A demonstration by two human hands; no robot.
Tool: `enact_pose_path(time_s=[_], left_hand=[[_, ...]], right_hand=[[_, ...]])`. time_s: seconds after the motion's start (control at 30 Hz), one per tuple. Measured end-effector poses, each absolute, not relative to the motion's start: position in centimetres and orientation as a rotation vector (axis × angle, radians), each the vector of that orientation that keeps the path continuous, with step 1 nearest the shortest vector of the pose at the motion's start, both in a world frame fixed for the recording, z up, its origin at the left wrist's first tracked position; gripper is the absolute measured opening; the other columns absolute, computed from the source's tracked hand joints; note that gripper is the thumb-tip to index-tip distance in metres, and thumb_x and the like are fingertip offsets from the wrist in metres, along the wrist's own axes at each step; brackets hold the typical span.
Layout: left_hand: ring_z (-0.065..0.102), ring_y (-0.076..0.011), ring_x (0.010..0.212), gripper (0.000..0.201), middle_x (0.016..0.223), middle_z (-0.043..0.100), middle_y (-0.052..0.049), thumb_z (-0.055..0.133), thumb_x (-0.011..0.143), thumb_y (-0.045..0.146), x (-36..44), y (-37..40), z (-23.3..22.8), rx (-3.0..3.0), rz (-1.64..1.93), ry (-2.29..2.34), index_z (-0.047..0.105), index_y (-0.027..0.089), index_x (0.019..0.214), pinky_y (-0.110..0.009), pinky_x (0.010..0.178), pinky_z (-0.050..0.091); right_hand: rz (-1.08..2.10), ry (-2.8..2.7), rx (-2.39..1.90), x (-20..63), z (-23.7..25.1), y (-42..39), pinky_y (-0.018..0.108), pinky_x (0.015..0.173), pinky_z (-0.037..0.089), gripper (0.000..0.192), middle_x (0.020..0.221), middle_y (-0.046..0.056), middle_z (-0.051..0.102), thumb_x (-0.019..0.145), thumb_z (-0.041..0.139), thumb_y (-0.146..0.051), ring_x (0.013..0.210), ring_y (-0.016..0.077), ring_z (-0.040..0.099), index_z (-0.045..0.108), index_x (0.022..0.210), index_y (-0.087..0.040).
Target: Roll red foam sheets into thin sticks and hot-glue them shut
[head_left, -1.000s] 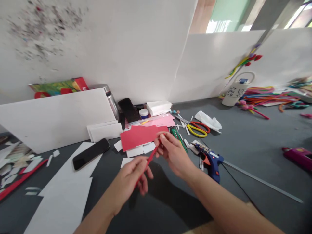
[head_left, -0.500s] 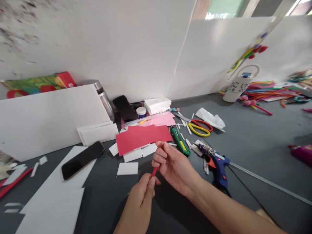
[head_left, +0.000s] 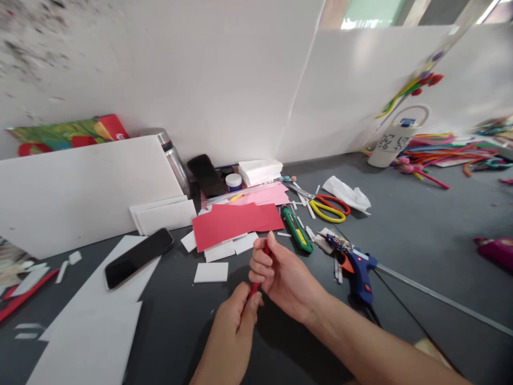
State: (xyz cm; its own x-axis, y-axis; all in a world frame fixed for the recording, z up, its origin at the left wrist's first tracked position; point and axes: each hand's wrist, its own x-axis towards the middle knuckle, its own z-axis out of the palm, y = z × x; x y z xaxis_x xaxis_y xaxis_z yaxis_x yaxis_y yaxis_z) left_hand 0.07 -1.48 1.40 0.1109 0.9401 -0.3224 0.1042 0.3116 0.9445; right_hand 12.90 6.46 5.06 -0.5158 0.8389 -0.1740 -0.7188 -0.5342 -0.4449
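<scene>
Between my hands is a narrow red strip, mostly covered by my fingers; whether it is flat or rolled I cannot make out. My left hand pinches its lower end between thumb and fingers. Curled around the upper part is my right hand, its thumb pointing up and a bit of red showing by the fingertips. Just beyond lie red paper sheets and a small white card. A green utility knife rests close to my right hand.
A blue hot glue gun lies to the right, its cord trailing. Behind it are scissors and crumpled tissue. A phone sits on white board at left. A white bottle stands far right.
My hands keep their hold on the red strip, with small shifts of the fingers. My right thumb is now raised more upright. The view has shifted slightly.
</scene>
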Motion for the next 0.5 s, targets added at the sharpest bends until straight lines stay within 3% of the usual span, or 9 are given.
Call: enact_pose_path(time_s=[0.1,0.23,0.33,0.5], left_hand=[[0.013,-0.0046,0.042,0.047,0.053,0.022,0.013,0.056,0.086,0.068,0.6,-1.4,2.7,0.785,0.772,1.061,0.049,0.022,0.086,-0.016,0.037,0.014],[0.01,-0.0032,0.035,0.044,0.049,0.028,0.013,0.057,0.087,0.066,1.1,-1.5,3.8,0.476,0.724,0.741,0.048,0.023,0.088,-0.012,0.03,0.018],[0.01,-0.003,0.029,0.04,0.044,0.03,0.015,0.058,0.088,0.061,1.2,-1.5,3.5,0.519,0.793,0.759,0.049,0.022,0.088,-0.014,0.025,0.023],[0.031,-0.008,0.029,0.036,0.045,0.04,0.011,0.045,0.096,0.057,0.8,-1.6,2.6,0.986,0.82,1.156,0.05,0.021,0.092,-0.02,0.033,0.03]], right_hand=[[2.125,-0.329,-0.433,13.1,5.1,6.7,0.017,0.041,0.02,0.035,0.057,-0.011,0.025,0.092,0.065,-0.048,0.045,0.0038,0.016,0.059,0.083,-0.014],[2.24,-0.218,-0.369,13.8,5.3,7.2,0.017,0.037,0.011,0.038,0.056,-0.012,0.022,0.093,0.063,-0.05,0.042,0.0034,0.01,0.054,0.079,-0.016],[2.251,-0.174,-0.338,13.7,5.4,7.2,0.016,0.037,0.015,0.041,0.055,-0.012,0.022,0.093,0.062,-0.052,0.042,0.0039,0.012,0.05,0.075,-0.017],[2.114,-0.142,-0.386,12.8,5.3,6.7,0.017,0.048,0.035,0.039,0.06,-0.008,0.033,0.088,0.071,-0.049,0.049,0.005,0.029,0.052,0.077,-0.017]])
